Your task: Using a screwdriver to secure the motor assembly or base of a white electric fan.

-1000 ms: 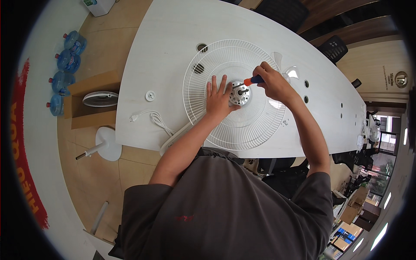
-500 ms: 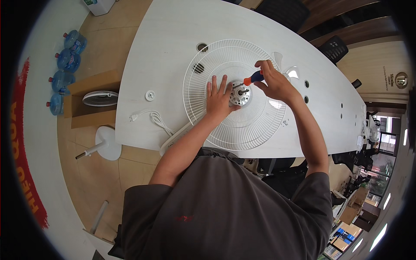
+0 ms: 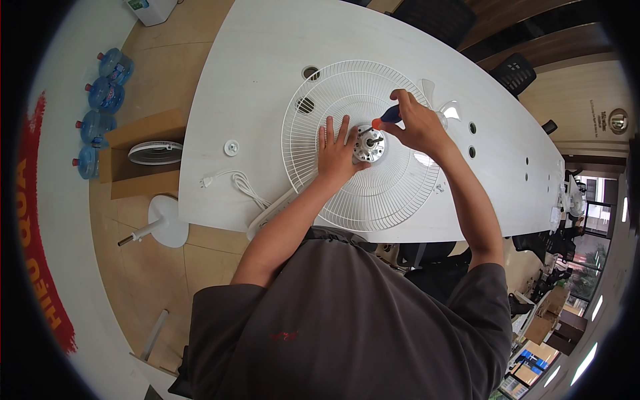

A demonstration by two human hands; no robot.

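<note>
A white wire fan grille (image 3: 393,200) lies on the table, with the silver motor hub and its shaft (image 3: 375,142) showing at the centre. My left hand (image 3: 337,152) rests flat on the grille's left side, fingers spread, its thumb and index along the hub's edge. In my right hand (image 3: 420,123) is a screwdriver (image 3: 390,118) with a dark blue and orange handle. Its shank slants down to the upper left of the hub; the exact contact at the tip is too small to make out. Beneath the grille's lower left, a white fan body (image 3: 267,217) partly shows.
A transparent fan blade (image 3: 450,110) lies beyond my right hand. A small white round part (image 3: 231,148) and a plug with a coiled cord (image 3: 243,183) are at the left. On the floor stand an open carton (image 3: 143,127), a white stand base (image 3: 170,223) and water bottles (image 3: 105,93).
My right hand has shifted slightly left and the screwdriver handle now stands more upright. The left hand keeps its place on the grille.
</note>
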